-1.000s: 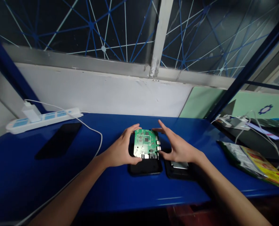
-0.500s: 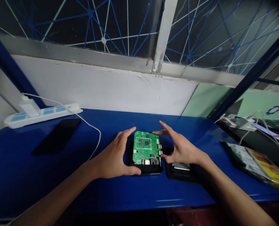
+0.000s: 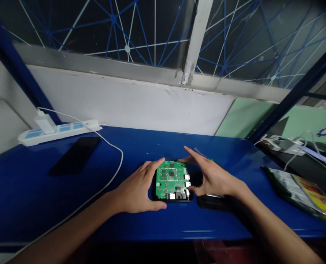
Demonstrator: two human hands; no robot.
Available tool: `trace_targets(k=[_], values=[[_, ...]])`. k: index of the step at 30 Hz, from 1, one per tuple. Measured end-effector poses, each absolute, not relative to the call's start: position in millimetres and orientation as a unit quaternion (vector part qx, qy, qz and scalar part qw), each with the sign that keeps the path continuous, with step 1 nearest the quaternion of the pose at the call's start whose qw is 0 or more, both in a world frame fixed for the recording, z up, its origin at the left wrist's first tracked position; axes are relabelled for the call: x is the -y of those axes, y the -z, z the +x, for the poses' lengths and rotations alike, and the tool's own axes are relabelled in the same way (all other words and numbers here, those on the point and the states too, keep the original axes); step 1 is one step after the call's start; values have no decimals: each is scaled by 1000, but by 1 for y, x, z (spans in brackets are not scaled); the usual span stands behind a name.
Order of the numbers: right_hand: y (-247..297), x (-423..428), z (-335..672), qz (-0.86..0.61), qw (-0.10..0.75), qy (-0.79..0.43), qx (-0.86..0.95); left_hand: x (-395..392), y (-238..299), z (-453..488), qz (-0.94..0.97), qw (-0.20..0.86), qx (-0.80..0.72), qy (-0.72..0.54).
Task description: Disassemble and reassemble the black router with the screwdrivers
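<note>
Fingers (image 3: 155, 167) bracket a squarish, chip-studded green board (image 3: 169, 181) in black casing (image 3: 176, 201).

Black tray (image 3: 170, 201) btwn L hand (image 3: 137, 190) & R hand (image 3: 216, 178): mostly hidden under green PCB (image 3: 167, 176); chip markings too small to read. 2nd black case part (image 3: 212, 203), under R hand, partly covered by it. Thin clear item (image 3: 198, 151) just beyond R hand: mostly hidden, can't ID. Bag (image 3: 299, 192) right of R hand: edge-cropped, print blurred. Forearms cut off at btm.
</note>
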State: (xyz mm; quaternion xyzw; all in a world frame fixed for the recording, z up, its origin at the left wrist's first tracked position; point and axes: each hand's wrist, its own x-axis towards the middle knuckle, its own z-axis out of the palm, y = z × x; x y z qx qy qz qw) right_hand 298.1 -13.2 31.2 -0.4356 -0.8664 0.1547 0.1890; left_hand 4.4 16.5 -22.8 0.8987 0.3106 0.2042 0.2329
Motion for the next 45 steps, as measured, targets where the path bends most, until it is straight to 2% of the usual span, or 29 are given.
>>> trace_targets(k=[12,20,30,36,45], values=[[-33,14,298,-445,185,-204,852,-20,25,6,882,243,-355,-190],[-35,13,297,-444,191,-227,846,-23,27,7,889,236,-328,-215],[-33,11,302,-454,168,-225,845,-26,25,8,883,247,-306,-256],[-34,11,303,-457,155,-236,844,-26,21,7,885,249,-324,-222],[-37,13,298,-451,133,-234,851,-28,24,6,881,256,-310,-249]])
